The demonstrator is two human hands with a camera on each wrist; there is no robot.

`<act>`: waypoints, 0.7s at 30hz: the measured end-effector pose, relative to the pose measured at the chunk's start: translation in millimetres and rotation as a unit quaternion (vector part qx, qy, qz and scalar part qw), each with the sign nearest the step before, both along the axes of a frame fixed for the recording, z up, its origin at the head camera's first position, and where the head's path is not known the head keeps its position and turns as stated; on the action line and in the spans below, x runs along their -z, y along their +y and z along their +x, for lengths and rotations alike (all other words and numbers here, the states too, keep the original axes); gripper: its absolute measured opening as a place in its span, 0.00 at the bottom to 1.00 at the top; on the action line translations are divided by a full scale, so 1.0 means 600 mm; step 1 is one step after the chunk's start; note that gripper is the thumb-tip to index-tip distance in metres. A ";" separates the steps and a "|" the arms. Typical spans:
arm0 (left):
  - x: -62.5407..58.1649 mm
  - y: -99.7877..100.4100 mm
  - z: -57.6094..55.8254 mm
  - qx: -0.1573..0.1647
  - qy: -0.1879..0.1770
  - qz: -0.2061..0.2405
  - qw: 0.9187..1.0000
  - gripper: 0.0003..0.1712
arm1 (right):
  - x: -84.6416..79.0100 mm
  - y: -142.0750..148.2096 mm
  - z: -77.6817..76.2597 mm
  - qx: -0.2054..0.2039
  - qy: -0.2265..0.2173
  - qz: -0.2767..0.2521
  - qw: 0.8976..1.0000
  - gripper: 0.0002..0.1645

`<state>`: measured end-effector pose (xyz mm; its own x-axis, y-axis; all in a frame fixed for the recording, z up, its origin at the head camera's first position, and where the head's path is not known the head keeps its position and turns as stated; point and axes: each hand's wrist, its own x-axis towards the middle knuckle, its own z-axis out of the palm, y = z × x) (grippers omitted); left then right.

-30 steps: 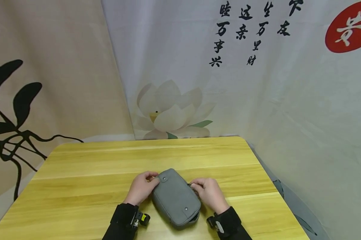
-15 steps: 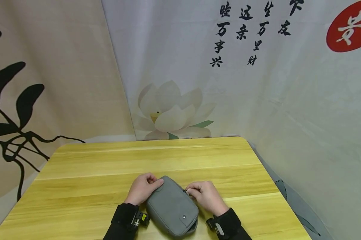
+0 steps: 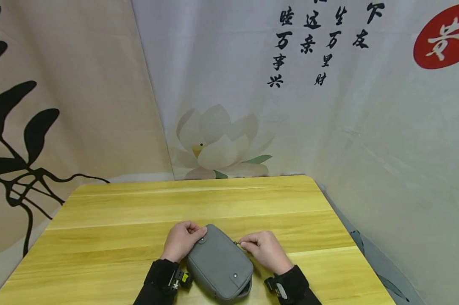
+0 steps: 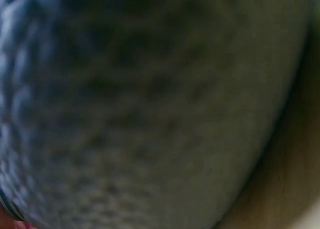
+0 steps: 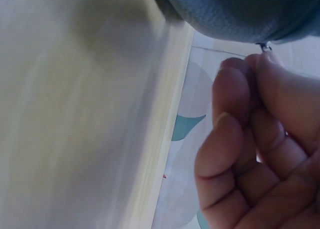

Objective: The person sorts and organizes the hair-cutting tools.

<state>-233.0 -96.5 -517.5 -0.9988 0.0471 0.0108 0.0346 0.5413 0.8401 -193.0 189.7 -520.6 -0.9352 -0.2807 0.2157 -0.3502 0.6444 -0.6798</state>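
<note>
A grey zippered pouch with a snap button at each end lies at a slant near the table's front. My left hand grips its far left corner, thumb on top; the fingers beneath are partly hidden. At the pouch's right side, my right hand pinches a small metal zipper pull between thumb and forefinger. The right wrist view shows this pull at the pouch's edge, the other fingers curled below it. Blurred, textured pouch surface fills most of the left wrist view.
The pouch rests on a yellow wood-grain table with rounded far corners. Behind it hangs a pale cloth backdrop printed with a lotus and dark characters. Another cloth closes off the right side.
Compared with a second ago, the pouch has shifted slightly left and nearer to me. My right hand has followed a little leftward, still pinching the zipper pull. Little differs over the last half second.
</note>
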 end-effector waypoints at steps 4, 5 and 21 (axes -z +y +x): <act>0.000 -0.006 -0.002 -0.007 0.005 -0.002 1.000 0.17 | 0.000 0.003 0.001 -0.005 0.008 0.006 1.000 0.07; -0.001 -0.008 -0.002 -0.011 0.006 -0.004 1.000 0.17 | -0.001 0.004 0.001 -0.006 0.007 0.006 1.000 0.07; 0.000 -0.037 -0.009 -0.083 0.005 0.017 0.996 0.18 | -0.003 0.018 0.002 0.005 -0.011 0.007 1.000 0.07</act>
